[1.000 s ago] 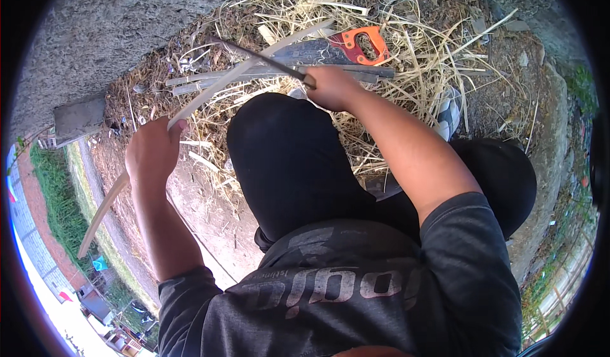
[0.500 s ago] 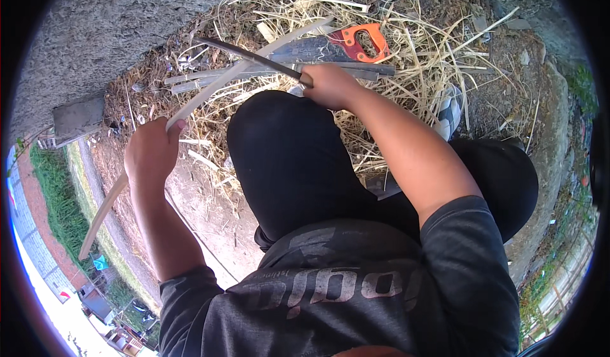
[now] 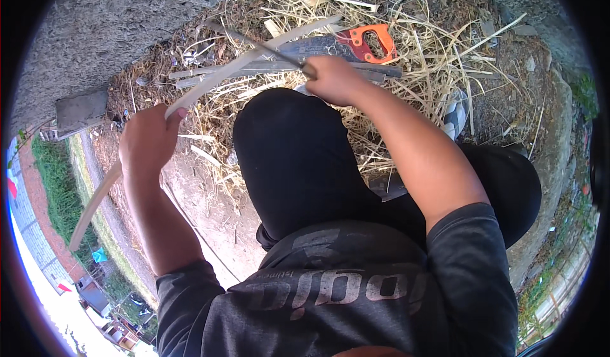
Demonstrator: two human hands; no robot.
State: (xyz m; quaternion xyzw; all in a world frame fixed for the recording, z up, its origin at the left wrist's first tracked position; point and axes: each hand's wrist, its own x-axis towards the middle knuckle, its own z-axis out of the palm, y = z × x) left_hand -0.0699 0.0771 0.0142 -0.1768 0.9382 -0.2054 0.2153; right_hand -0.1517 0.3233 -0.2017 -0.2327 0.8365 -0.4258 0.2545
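My left hand [image 3: 149,139] is wrapped round a long, pale, slightly bowed bamboo strip [image 3: 216,80]. The strip slants from the lower left up toward the far middle, and its near end sticks out below my wrist. In my right hand [image 3: 335,81] is the handle of a knife with a long, narrow, dark blade [image 3: 279,54]. Motion smears the blade, which lies across the strip near its far end. Whether the edge bites into the strip cannot be made out. My raised knee [image 3: 289,141], in black cloth, stands between my forearms.
Beyond my knee, a handsaw [image 3: 373,43] with an orange and red handle lies on pale shavings [image 3: 419,83]. Grey strips [image 3: 387,71] lie next to it. A rough stone wall [image 3: 127,33] rises at the far left, with a grey block [image 3: 81,110] at its foot.
The knife has shifted along the strip toward its far end, and its tip points farther away. My left hand and the strip's near end have moved slightly left. The view has shifted a little.
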